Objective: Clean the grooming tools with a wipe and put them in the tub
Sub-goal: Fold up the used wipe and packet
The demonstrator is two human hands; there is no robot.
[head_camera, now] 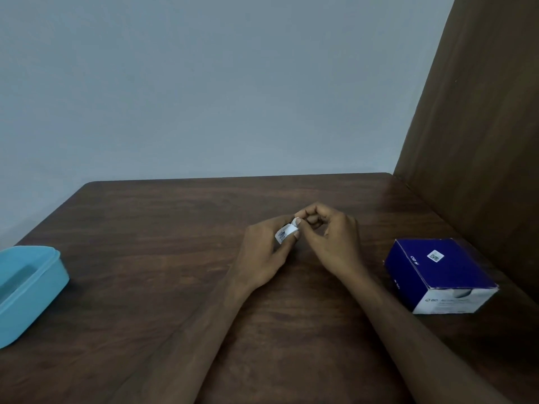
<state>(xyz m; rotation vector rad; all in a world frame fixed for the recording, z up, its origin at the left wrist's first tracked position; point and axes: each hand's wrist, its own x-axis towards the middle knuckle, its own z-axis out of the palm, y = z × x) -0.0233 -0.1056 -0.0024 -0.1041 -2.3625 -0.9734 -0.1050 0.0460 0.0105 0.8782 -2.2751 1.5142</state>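
Wipe packet (286,233) pinched between left hand (264,255), right hand (332,237).

One head view only, looking forward and down across the tabletop (175,258) toward the wall (204,83); close enough that both forearms fill the lower frame.

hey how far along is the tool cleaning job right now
Early. Both hands, left hand and right hand, pinch a small white wipe packet over the table. The blue tub shows nothing inside. No grooming tools are in view, so wiping and putting them in are left.
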